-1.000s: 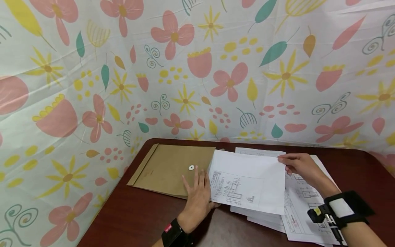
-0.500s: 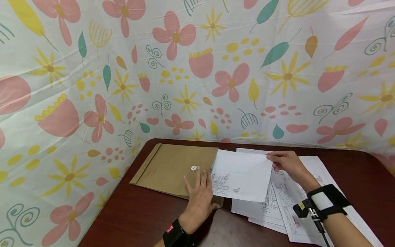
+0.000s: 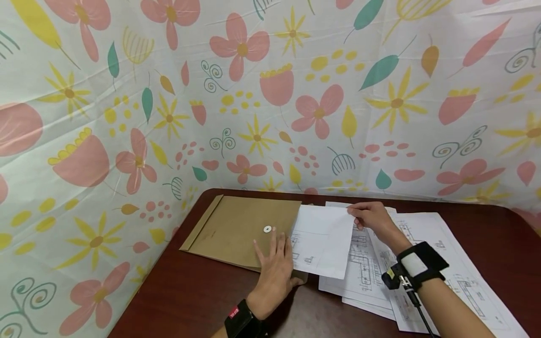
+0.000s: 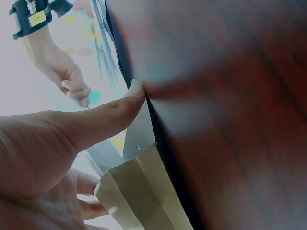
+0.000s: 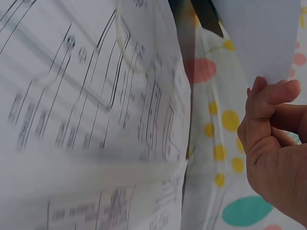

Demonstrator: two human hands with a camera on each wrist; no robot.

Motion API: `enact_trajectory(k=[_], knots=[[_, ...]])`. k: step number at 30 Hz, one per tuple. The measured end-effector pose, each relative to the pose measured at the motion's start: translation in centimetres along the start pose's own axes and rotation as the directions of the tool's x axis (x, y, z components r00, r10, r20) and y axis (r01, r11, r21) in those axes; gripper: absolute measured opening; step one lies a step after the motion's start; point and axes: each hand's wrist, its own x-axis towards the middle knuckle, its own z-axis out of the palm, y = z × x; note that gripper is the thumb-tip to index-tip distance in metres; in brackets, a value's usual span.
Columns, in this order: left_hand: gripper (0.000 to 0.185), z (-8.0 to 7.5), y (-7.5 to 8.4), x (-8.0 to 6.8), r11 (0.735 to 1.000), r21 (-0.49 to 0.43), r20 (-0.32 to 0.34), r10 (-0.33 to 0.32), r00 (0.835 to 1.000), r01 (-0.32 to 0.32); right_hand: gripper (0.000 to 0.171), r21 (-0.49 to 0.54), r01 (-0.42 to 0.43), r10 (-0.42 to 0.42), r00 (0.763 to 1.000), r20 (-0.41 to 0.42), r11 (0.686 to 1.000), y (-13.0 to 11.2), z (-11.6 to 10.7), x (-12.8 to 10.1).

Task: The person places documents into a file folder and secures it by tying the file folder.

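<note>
A brown paper document envelope [image 3: 236,223] with a white round button lies flat on the table's left side. My left hand [image 3: 272,279] rests on its lower right part, fingers spread and straight. In the left wrist view, the thumb stretches past the envelope's open end [image 4: 146,184]. A white sheet of paper [image 3: 323,241] with a printed line drawing has its left part inside the envelope. My right hand [image 3: 374,220] pinches the sheet's upper right corner between thumb and fingers, which the right wrist view also shows. The sheet's left edge is hidden.
Several sheets with technical drawings [image 3: 460,263] lie overlapping on the right of the dark red-brown table [image 3: 190,295]. A flower-patterned cloth [image 3: 186,94] hangs behind and to the left. A cable runs from the right wrist camera [image 3: 392,277].
My right hand has moved left, sliding the sheet further into the envelope. More of the drawings beneath it now show. My left hand has stayed on the envelope.
</note>
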Motion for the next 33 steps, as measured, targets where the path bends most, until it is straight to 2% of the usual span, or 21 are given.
enact_trajectory(k=[5, 10, 17, 23, 33], knots=[[0.114, 0.0, 0.1, 0.1, 1.000, 0.000, 0.011, -0.006, 1.000, 0.006, 0.036, 0.035, 0.020, -0.020, 1.000, 0.002, 0.999, -0.2, 1.4, 0.7], [0.112, 0.0, 0.0, 0.0, 1.000, -0.025, -0.023, 0.007, 1.000, -0.007, 0.035, 0.060, 0.040, -0.040, 0.999, 0.007, 0.997, -0.7, 2.8, 1.1], [0.111, 0.1, 0.1, 0.1, 0.999, -0.045, -0.032, 0.012, 0.999, -0.013, 0.035, 0.062, 0.041, -0.042, 0.999, 0.013, 0.997, -1.0, 4.3, 1.8], [0.112, 0.1, 0.0, 0.1, 1.000, -0.024, -0.044, 0.008, 0.999, -0.009, 0.034, 0.069, 0.034, -0.035, 0.999, 0.010, 0.997, -1.5, 5.3, 2.3], [0.112, 0.1, 0.1, 0.0, 0.999, -0.038, -0.023, 0.011, 1.000, -0.012, 0.030, 0.044, 0.031, -0.030, 0.999, -0.023, 0.999, -1.5, 7.0, 3.0]])
